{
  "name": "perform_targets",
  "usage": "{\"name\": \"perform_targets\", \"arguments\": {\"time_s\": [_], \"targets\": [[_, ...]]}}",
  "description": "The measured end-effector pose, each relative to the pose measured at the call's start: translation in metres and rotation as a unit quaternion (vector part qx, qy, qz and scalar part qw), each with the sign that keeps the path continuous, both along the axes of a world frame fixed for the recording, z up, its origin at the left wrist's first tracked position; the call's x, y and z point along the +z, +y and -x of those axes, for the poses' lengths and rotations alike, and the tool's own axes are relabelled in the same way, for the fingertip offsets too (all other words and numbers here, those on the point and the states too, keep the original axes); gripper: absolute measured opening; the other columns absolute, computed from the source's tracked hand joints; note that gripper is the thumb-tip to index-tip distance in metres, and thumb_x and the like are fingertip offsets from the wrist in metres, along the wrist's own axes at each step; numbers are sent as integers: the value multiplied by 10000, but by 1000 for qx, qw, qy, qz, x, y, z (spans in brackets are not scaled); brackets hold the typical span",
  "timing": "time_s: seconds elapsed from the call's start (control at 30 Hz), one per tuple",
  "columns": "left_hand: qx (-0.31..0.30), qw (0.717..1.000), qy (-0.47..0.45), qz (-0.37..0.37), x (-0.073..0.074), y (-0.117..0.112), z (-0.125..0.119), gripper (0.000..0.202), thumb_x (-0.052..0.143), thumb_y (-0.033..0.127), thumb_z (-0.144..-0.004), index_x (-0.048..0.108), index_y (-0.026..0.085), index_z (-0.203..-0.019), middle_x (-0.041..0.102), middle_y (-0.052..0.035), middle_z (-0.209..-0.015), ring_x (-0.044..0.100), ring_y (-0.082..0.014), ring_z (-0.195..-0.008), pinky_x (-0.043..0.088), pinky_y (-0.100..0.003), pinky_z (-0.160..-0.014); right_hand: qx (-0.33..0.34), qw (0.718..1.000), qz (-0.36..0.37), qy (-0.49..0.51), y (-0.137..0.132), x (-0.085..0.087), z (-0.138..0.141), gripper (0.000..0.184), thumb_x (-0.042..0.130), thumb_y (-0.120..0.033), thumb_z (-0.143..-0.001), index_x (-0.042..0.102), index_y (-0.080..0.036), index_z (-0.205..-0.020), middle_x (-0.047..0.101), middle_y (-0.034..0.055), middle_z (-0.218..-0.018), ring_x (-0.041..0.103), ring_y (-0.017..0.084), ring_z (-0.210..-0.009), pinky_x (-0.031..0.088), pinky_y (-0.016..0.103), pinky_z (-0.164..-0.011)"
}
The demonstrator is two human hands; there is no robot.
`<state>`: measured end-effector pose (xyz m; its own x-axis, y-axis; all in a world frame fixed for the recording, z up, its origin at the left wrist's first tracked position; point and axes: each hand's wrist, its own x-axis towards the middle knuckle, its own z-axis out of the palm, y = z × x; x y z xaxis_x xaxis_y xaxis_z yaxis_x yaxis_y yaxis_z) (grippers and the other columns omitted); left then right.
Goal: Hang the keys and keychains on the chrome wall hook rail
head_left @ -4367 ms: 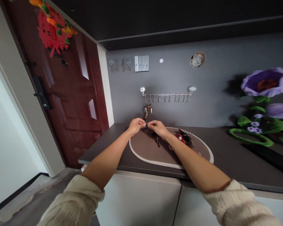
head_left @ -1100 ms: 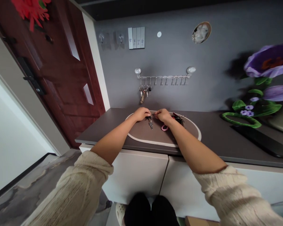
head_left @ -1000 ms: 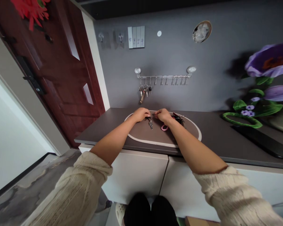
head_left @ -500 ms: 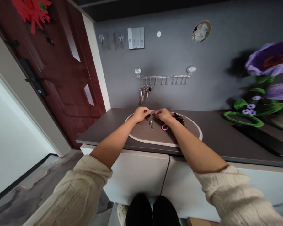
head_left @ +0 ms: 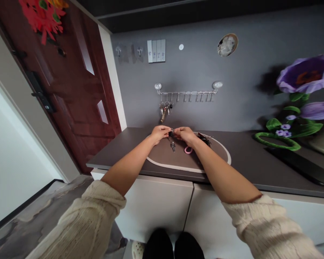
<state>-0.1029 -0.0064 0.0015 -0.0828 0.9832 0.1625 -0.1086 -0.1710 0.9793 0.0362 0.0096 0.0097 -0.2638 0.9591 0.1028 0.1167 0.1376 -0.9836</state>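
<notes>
My left hand [head_left: 160, 133] pinches a small bunch of keys [head_left: 173, 146] by its ring, and the keys dangle over the oval mat [head_left: 164, 163]. Close beside it, my right hand [head_left: 185, 135] has its fingers pressed together near that ring; what lies between its fingertips, if anything, is too small to make out. A pink ring [head_left: 188, 150] lies on the mat below my right wrist. Behind the right wrist a heap of dark keys [head_left: 206, 140] rests on the mat, partly covered by my forearm.
A rail with hooks [head_left: 189, 92] is fixed to the grey wall, and several keys with a tag [head_left: 164, 114] hang at its left end. Purple artificial flowers [head_left: 307, 77] and a black flat object [head_left: 299, 163] stand to the right. A dark red door [head_left: 78, 108] is at the left.
The view has tilted slightly upward. My hands have come a little closer together, and the key ring now shows between them with the keys hanging from my left fingers.
</notes>
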Motion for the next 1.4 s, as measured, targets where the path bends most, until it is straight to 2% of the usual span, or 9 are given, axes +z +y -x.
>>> {"name": "perform_targets", "arguments": {"time_s": [0.23,0.6,0.97,1.17,1.4], "targets": [[-7,997,-81,8,-1,1,-1,22,614,94,-653,621,102,-672,589,-20,-603,529,-62,-558,453,-317,-759,23,997,52,59,-10,8,1,45,543,-168,-715,580,-145,-727,608,29,-665,538,74,-574,420,193,-563],[-28,995,-90,12,2,-2,-2,57,644,111,-624,640,103,-680,625,-44,-645,555,-79,-610,432,-330,-806,17,997,34,64,-2,1,0,25,554,-155,-703,568,-145,-684,597,19,-637,519,61,-539,417,183,-548],[-53,994,-97,-10,6,-4,-1,130,665,153,-608,639,101,-725,620,-38,-671,548,-73,-627,434,-310,-783,12,994,-88,69,5,-2,3,108,561,-245,-686,518,-146,-692,555,-15,-629,511,69,-588,423,214,-643],[-18,996,-83,-2,4,-1,0,153,675,185,-599,629,113,-726,602,-31,-648,545,-77,-616,457,-283,-716,-15,989,-130,62,9,0,-1,195,553,-340,-666,506,-156,-711,553,-12,-652,514,85,-617,424,228,-636],[27,1000,10,9,5,-5,-4,141,666,210,-604,617,109,-691,574,-17,-600,528,-71,-561,438,-216,-579,-41,985,-144,91,12,3,-4,249,569,-372,-625,528,-145,-721,549,-7,-664,506,90,-602,434,238,-609]]}}
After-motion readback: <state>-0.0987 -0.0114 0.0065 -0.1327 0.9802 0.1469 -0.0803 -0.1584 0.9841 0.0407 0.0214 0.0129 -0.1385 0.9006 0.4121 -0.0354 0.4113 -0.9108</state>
